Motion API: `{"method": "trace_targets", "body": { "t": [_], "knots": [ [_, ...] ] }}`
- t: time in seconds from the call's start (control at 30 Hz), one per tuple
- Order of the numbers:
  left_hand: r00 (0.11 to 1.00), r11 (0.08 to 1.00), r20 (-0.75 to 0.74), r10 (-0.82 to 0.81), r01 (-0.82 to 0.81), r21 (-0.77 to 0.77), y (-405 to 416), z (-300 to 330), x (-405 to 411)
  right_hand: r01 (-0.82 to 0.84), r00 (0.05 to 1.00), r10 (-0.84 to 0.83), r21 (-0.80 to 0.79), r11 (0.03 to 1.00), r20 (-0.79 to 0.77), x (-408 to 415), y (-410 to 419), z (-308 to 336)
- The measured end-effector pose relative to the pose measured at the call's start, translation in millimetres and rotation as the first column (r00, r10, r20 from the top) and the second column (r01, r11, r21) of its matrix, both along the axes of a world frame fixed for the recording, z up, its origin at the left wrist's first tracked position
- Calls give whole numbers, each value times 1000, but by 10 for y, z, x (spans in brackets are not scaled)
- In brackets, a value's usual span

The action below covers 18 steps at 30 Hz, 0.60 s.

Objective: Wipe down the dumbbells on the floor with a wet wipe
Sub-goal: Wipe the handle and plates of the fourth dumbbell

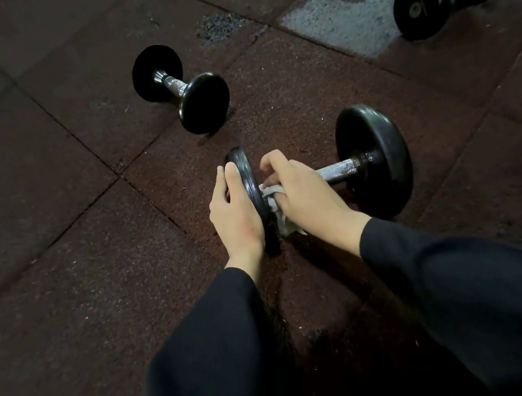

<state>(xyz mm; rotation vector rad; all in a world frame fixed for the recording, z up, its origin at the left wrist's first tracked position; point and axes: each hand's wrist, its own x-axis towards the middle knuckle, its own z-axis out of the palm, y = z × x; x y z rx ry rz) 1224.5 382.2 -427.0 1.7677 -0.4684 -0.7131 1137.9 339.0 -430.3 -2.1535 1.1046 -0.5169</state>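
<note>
Mid-wipe: left hand (236, 214) fingers braced the nearest dumbbell (344, 168) plate; right hand (304, 195) clamped the wet wipe (277, 209) on its handle. Next, likely: work toward 3 o'clock.

Left hand (236, 212) cupped — right hand (303, 190) curled, gripping.

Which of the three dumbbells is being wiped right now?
The nearest dumbbell: both hands are on it, the right hand holding the wipe.

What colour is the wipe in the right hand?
Pale grey-white wipe, seen in the head view, bunched under the right hand.
</note>
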Motion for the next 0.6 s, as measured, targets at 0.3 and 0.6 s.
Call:
{"method": "trace_targets", "body": {
  "t": [0.3,0.6],
  "knots": [
    [1000,1000,13,-2,2,3,-4,-16,5,32,999,-32,1,999,-21,95,4,21],
    [1000,1000,-8,-1,1,-1,-33,23,12,-64,992,40,-197,978,-123,-141,261,-92]
  ]
}}
